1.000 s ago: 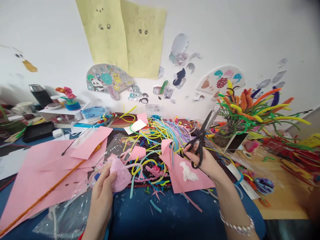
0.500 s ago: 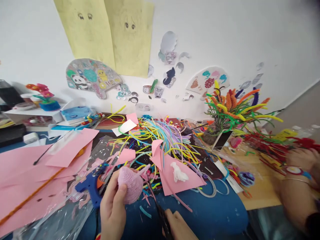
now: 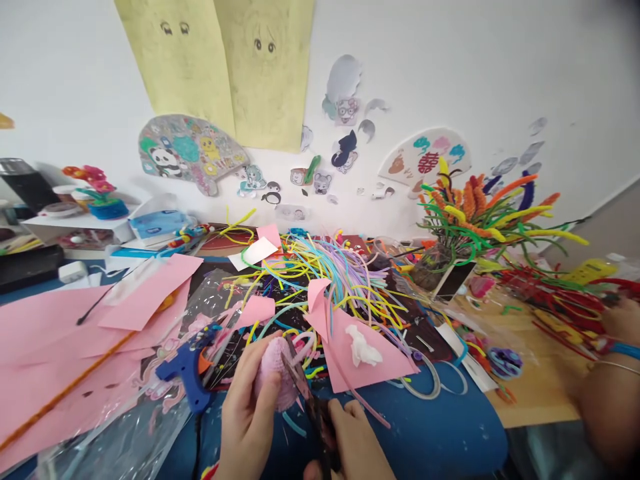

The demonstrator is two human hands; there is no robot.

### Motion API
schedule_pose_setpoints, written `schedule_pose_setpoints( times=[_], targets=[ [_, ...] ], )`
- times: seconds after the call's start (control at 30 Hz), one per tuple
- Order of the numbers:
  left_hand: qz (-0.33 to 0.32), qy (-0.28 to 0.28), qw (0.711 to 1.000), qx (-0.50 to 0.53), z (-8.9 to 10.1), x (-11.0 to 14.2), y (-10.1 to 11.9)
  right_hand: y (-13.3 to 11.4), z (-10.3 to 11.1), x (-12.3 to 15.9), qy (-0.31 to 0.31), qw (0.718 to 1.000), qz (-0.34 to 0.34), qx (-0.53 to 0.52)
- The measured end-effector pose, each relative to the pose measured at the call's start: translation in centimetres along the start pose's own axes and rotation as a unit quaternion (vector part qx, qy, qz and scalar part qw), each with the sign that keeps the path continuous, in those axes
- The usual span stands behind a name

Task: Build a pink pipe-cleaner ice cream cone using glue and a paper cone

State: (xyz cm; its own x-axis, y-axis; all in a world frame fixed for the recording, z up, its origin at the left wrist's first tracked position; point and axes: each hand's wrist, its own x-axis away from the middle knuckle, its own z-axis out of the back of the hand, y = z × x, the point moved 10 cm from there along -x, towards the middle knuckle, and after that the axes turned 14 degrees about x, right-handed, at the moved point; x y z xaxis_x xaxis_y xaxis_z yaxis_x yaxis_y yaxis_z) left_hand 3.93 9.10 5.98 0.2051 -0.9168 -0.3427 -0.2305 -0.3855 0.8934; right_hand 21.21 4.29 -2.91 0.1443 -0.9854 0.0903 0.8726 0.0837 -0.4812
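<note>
My left hand (image 3: 251, 407) is closed around a small pink fuzzy piece (image 3: 277, 373) that looks coiled from pipe cleaner. A pair of dark-handled scissors (image 3: 320, 417) is in my right hand (image 3: 353, 433), with fingers wrapped at the handles. Their blades reach up against the right side of the pink piece, near a pale pink strip (image 3: 303, 347) that sticks out from it. Whether the blades are parted is hard to make out. Left of my hands lies a blue glue gun (image 3: 187, 373). Pink paper (image 3: 345, 367) with a crumpled white scrap (image 3: 363, 347) lies just beyond the scissors.
A heap of pastel pipe cleaners (image 3: 345, 267) covers the table's middle. Pink sheets (image 3: 60, 347) and a clear plastic bag (image 3: 125, 427) spread across the left. A vase of pipe-cleaner flowers (image 3: 430, 267) stands at right. Another person's arm (image 3: 613, 393) is at the far right, beside red pipe cleaners (image 3: 550, 293).
The pink piece has turned in my left hand and moved right. My right hand has raised the scissors so the blades meet the piece. The other person's arm has shifted right.
</note>
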Motion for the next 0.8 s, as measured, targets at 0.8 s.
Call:
schedule_pose_setpoints(
  times=[0.8],
  targets=[
    [0.023, -0.027, 0.999, -0.042, 0.15, -0.28, -0.88, -0.06, -0.32, -0.75, 0.058, 0.995, -0.024, 0.073]
  ],
)
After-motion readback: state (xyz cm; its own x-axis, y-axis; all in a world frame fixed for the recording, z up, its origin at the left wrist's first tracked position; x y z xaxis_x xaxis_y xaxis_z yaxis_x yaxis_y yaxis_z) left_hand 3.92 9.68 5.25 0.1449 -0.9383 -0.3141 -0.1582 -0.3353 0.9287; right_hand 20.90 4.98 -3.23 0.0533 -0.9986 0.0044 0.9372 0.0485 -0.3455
